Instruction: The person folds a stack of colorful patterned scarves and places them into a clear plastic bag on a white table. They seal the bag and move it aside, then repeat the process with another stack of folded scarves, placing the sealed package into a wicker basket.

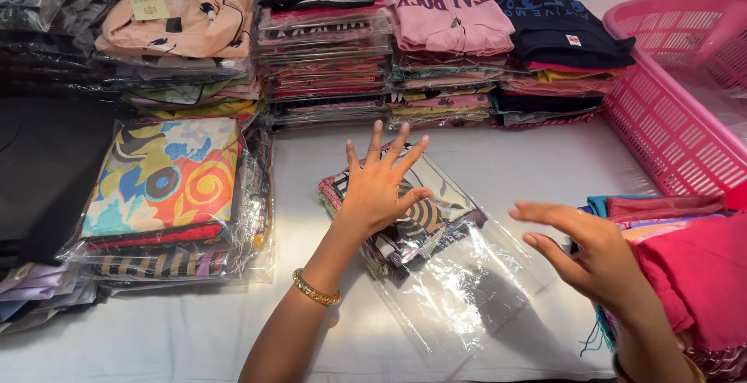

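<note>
My left hand (379, 184) is raised with fingers spread wide, hovering just above a folded patterned garment (424, 223) that sits half inside a clear plastic bag (467, 289) on the white table (194, 328). It holds nothing, and a gold bangle (315, 288) circles the wrist. My right hand (580, 247) is open too, fingers stretched to the left, over the right edge of the bag and empty.
Stacks of bagged folded clothes (327, 48) line the back. A colourful bagged pile (167, 188) lies at the left. A pink plastic basket (677, 118) stands at the right. Loose pink and red fabric (692, 266) is heaped under my right arm.
</note>
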